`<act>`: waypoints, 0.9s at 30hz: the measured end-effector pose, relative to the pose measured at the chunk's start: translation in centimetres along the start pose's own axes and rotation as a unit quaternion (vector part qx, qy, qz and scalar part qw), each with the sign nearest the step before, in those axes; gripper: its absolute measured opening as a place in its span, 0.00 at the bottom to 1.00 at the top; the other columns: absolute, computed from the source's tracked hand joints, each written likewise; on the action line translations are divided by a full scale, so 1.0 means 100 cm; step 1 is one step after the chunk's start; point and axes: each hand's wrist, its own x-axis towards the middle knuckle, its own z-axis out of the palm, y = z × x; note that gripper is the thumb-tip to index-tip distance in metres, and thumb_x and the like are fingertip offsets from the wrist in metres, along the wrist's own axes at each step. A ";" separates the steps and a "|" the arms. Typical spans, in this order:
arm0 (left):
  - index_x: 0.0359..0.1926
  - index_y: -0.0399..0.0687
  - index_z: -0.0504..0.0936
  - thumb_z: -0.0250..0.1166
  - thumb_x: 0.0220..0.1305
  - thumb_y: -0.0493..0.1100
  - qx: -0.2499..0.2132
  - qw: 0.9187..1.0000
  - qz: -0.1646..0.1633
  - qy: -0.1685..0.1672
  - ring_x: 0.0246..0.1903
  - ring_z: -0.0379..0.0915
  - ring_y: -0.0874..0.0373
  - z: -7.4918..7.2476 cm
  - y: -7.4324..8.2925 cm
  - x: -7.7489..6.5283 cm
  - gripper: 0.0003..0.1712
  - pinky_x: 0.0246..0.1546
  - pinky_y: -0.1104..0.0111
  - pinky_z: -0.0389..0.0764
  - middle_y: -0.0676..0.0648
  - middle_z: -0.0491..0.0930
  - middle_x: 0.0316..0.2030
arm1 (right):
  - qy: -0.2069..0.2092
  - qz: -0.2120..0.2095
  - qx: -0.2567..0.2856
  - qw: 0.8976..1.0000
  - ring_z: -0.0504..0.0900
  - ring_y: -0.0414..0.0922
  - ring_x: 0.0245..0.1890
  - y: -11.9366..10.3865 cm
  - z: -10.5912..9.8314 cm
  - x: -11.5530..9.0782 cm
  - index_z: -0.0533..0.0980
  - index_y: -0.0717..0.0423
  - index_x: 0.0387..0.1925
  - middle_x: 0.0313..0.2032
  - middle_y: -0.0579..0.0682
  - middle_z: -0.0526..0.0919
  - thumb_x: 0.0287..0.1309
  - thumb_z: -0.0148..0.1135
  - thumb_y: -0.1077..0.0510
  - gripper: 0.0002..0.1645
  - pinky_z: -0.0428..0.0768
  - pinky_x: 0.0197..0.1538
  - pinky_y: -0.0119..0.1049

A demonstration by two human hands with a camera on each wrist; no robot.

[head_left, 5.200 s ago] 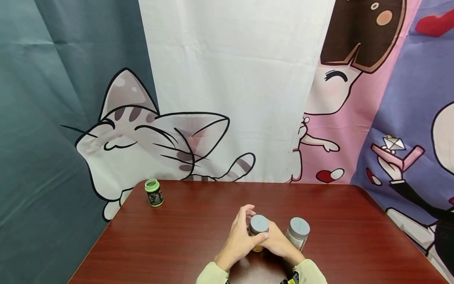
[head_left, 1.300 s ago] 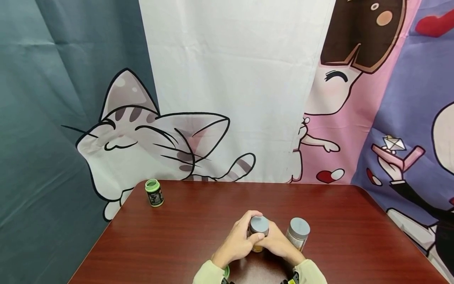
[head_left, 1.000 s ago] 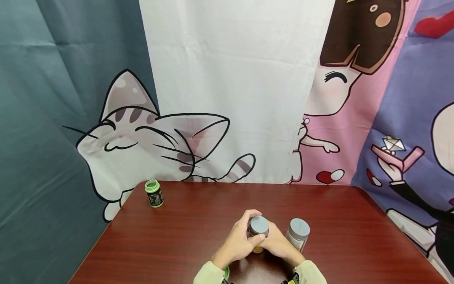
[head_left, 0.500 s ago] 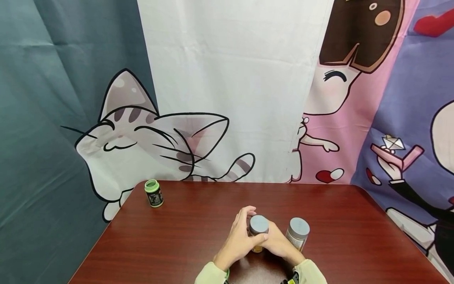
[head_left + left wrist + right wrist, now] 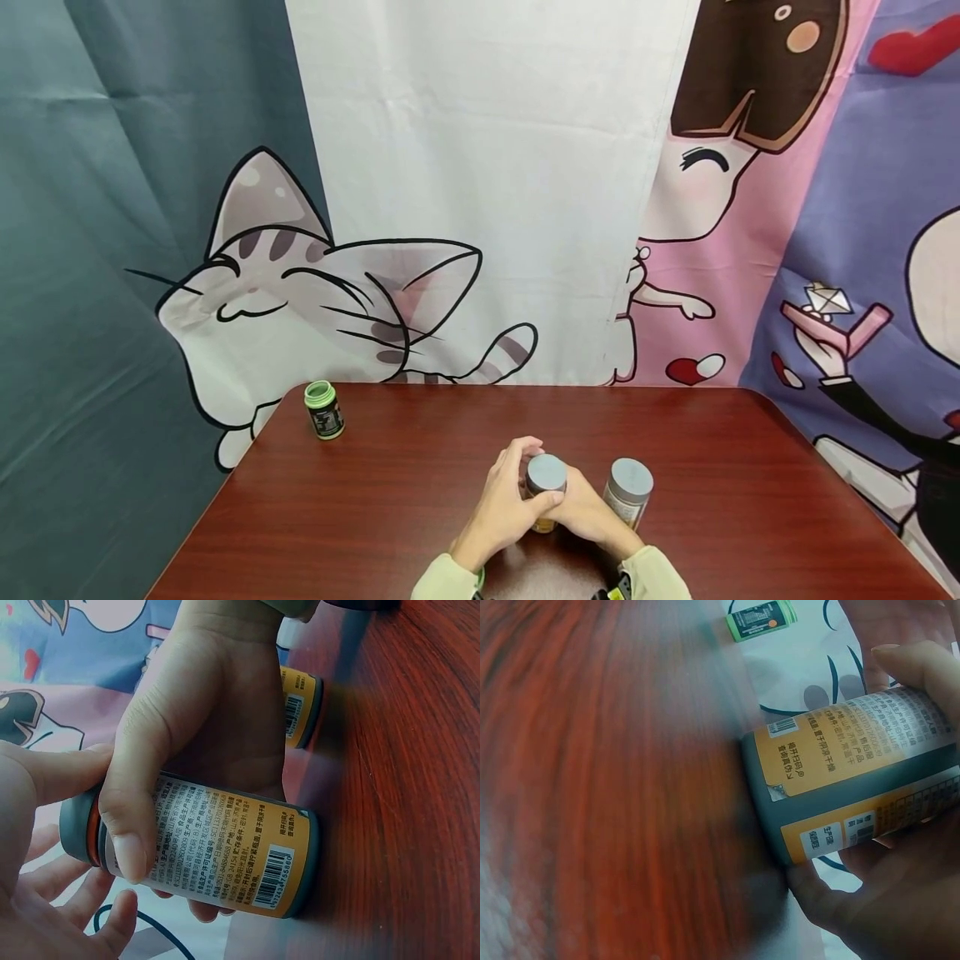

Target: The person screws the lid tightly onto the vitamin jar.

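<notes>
Head view: beyond the hands, a broad printed backdrop (image 5: 480, 167) of cartoon figures. Before it and under the hands, a reddish-brown, wood-grained worktop (image 5: 375, 508). Right hand (image 5: 590, 510) wrapped round the orange-labelled jar (image 5: 225, 841), thumb laid across the front of it. Left hand (image 5: 502, 507) loosely spread about the top, thumb at the lid's near side, fingers mostly standing off; cannot tell whether touching at the thumb. Jar itself between the two hands, roughly upright, base at or very near the worktop, exact contact unclear. Just right of the hands, a second grey-lidded jar (image 5: 628, 493), upright and apart from the held one. Far to the left and beyond the hands, a green-necked bottle (image 5: 324, 411) with a black label, seemingly uncapped. Smaller again, the grey lid (image 5: 77, 831) on the held jar, with a narrow red-orange band (image 5: 93, 838) beneath, and a barcode (image 5: 275, 877) near the base.

Step in hand, by the look of it: working the lid. To do well: brace the jar low and firmly with the right hand, clear the right thumb of the lid's edge, close the left fingers evenly round the rim, turn level, then release and regrip without tipping.
</notes>
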 end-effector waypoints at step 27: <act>0.59 0.55 0.66 0.65 0.54 0.36 -0.029 0.997 0.016 -0.069 0.42 0.71 0.61 -0.008 0.002 0.000 0.31 0.42 0.68 0.74 0.48 0.74 0.49 | -0.021 -0.015 0.021 0.999 0.77 0.40 0.43 0.002 -0.001 0.002 0.70 0.56 0.52 0.45 0.53 0.79 0.51 0.64 0.61 0.24 0.74 0.47 0.33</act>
